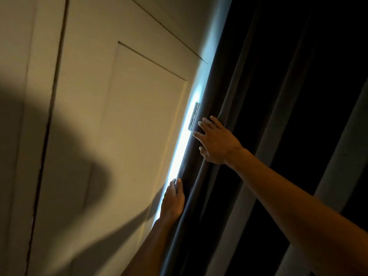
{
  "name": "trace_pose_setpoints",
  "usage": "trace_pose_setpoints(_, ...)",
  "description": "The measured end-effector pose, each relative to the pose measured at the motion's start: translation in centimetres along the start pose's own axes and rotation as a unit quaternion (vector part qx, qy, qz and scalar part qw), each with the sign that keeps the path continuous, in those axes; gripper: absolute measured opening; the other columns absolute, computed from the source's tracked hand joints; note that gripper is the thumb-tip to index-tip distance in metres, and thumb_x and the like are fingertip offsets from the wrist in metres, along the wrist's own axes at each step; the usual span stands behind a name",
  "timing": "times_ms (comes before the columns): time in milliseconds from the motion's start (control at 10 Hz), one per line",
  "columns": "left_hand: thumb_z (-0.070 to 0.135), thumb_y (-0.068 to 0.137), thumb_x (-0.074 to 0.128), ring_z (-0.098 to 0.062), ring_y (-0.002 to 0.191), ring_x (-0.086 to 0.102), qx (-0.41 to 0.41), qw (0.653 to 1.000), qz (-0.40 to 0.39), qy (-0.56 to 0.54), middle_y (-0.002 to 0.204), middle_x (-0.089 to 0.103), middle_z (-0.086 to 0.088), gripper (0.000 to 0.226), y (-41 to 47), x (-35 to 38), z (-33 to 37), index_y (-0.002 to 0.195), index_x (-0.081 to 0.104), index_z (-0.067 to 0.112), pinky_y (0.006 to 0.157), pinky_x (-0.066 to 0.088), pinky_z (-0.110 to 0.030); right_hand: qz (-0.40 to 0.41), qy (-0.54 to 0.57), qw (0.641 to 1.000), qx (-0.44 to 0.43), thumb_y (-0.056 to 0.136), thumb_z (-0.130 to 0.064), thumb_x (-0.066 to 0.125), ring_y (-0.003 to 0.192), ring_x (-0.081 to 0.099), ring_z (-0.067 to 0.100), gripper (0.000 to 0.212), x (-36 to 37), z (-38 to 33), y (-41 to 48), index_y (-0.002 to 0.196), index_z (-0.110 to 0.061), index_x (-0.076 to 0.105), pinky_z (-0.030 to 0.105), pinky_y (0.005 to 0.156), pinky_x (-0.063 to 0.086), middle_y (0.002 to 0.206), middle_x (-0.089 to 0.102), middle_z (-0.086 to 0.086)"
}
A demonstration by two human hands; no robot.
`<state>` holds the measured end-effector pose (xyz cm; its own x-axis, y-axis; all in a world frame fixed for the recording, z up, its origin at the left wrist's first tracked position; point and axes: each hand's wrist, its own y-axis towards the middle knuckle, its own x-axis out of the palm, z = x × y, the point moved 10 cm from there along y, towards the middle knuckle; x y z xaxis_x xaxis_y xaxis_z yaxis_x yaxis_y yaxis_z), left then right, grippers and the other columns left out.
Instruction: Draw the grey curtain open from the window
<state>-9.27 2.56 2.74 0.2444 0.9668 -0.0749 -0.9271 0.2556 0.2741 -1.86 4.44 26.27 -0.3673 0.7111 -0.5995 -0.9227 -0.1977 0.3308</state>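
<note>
1. I see the grey curtain (225,120) hanging in dark folds over the right half of the view, its leading edge running diagonally beside a thin strip of bright daylight.
2. My right hand (216,142) lies flat on the curtain's outer fold just beside that edge, fingers (205,124) spread wide and pressing on the cloth, not pinching it.
3. My left hand (172,202) sits lower, right at the curtain's edge, fingers close together and pointing up along it; I cannot tell whether they grip the cloth.
4. A pale panelled wall (123,116) fills the left side, and a small grey hinge-like fitting (194,116) shows in the lit gap just above the right fingertips.
</note>
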Motion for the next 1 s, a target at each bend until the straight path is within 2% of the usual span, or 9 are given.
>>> trace_pose_setpoints(100, 0.057, 0.101, 0.028, -0.029, 0.104, 0.066, -0.004, 1.000, 0.007, -0.020, 0.109, 0.071, -0.009, 0.050, 0.1, 0.4, 0.1, 0.111, 0.063, 0.023, 0.090, 0.046, -0.035, 0.010, -0.008, 1.000, 0.015, 0.096, -0.038, 0.048, 0.152, 0.012, 0.034, 0.060, 0.0, 0.5, 0.1, 0.151, -0.019, 0.032, 0.045, 0.123, 0.000, 0.160, 0.025, 0.021)
trace_pose_setpoints(200, 0.054, 0.101, 0.026, -0.019, 0.071, 0.057, 0.009, 1.000, -0.004, -0.020, 0.077, 0.060, 0.000, 0.046, 0.2, 1.2, 0.6, 0.079, 0.052, 0.023, 0.084, 0.050, -0.045, 0.023, -0.004, 1.000, 0.013, 0.094, -0.037, 0.051, 0.150, 0.017, 0.034, 0.058, 0.3, 0.3, 0.0, 0.148, -0.019, 0.039, 0.044, 0.123, 0.000, 0.156, 0.031, 0.022)
trace_pose_setpoints(300, 0.054, 0.101, 0.018, -0.021, 0.087, 0.061, -0.040, 0.995, -0.072, -0.064, 0.093, 0.065, -0.008, 0.055, 0.8, 3.4, 0.6, 0.082, 0.058, 0.021, 0.095, 0.045, -0.040, 0.020, -0.009, 1.000, 0.012, 0.094, -0.036, 0.052, 0.150, 0.019, 0.033, 0.057, 0.7, 0.6, -0.1, 0.147, -0.019, 0.041, 0.045, 0.123, 0.001, 0.156, 0.032, 0.022)
trace_pose_setpoints(400, 0.060, 0.100, 0.018, -0.020, 0.109, 0.055, -0.113, 0.966, -0.153, -0.173, 0.126, 0.059, -0.007, 0.046, 0.1, 6.4, 0.4, 0.090, 0.054, 0.034, 0.105, 0.041, -0.037, 0.013, -0.013, 1.000, 0.007, 0.094, -0.036, 0.052, 0.150, 0.020, 0.033, 0.056, 1.3, 0.8, -0.1, 0.146, -0.018, 0.042, 0.047, 0.123, 0.003, 0.155, 0.033, 0.022)
trace_pose_setpoints(500, 0.075, 0.091, 0.026, -0.010, 0.107, 0.056, -0.141, 0.941, -0.210, -0.223, 0.141, 0.050, 0.002, 0.043, -1.3, 8.7, -0.3, 0.097, 0.052, 0.041, 0.107, 0.044, -0.036, 0.016, -0.013, 1.000, 0.014, 0.092, -0.034, 0.051, 0.149, 0.022, 0.030, 0.053, 1.6, 1.3, -0.4, 0.142, -0.016, 0.048, 0.045, 0.123, 0.004, 0.153, 0.038, 0.019)
trace_pose_setpoints(700, 0.089, 0.078, 0.032, -0.023, 0.134, 0.054, -0.178, 0.926, -0.252, -0.218, 0.142, 0.054, 0.001, 0.092, -3.3, 9.7, -1.5, 0.144, 0.049, 0.027, 0.106, 0.047, -0.038, 0.007, -0.004, 1.000, 0.023, 0.094, -0.034, 0.046, 0.150, 0.023, 0.029, 0.050, 1.7, 2.7, -2.0, 0.141, -0.015, 0.050, 0.043, 0.125, 0.003, 0.151, 0.042, 0.020)
trace_pose_setpoints(800, 0.083, 0.084, 0.031, -0.016, 0.123, 0.060, -0.169, 0.939, -0.229, -0.193, 0.138, 0.056, 0.004, 0.085, -3.5, 9.7, -1.5, 0.143, 0.050, 0.025, 0.099, 0.048, -0.033, 0.006, -0.015, 1.000, 0.012, 0.096, -0.038, 0.042, 0.148, 0.026, 0.028, 0.047, 1.7, 2.9, -2.7, 0.132, -0.013, 0.059, 0.042, 0.125, 0.002, 0.145, 0.050, 0.019)
trace_pose_setpoints(900, 0.078, 0.089, 0.012, -0.011, 0.093, 0.070, -0.120, 0.961, -0.205, -0.141, 0.115, 0.073, 0.003, 0.085, -3.5, 9.3, -0.8, 0.116, 0.073, 0.025, 0.095, 0.048, -0.031, 0.006, -0.039, 0.999, 0.002, 0.096, -0.040, 0.039, 0.141, 0.037, 0.030, 0.046, 1.7, 2.5, -3.1, 0.116, -0.011, 0.070, 0.042, 0.125, 0.004, 0.135, 0.057, 0.020)
trace_pose_setpoints(1000, 0.082, 0.085, 0.009, -0.027, 0.084, 0.071, -0.094, 0.983, -0.131, -0.088, 0.089, 0.076, -0.018, 0.105, -4.2, 7.2, -0.1, 0.089, 0.073, -0.001, 0.090, 0.050, -0.041, 0.047, -0.049, 0.998, -0.009, 0.095, -0.043, 0.040, 0.128, 0.049, 0.030, 0.047, -0.2, 2.1, -3.9, 0.104, -0.011, 0.074, 0.041, 0.125, 0.009, 0.124, 0.063, 0.019)
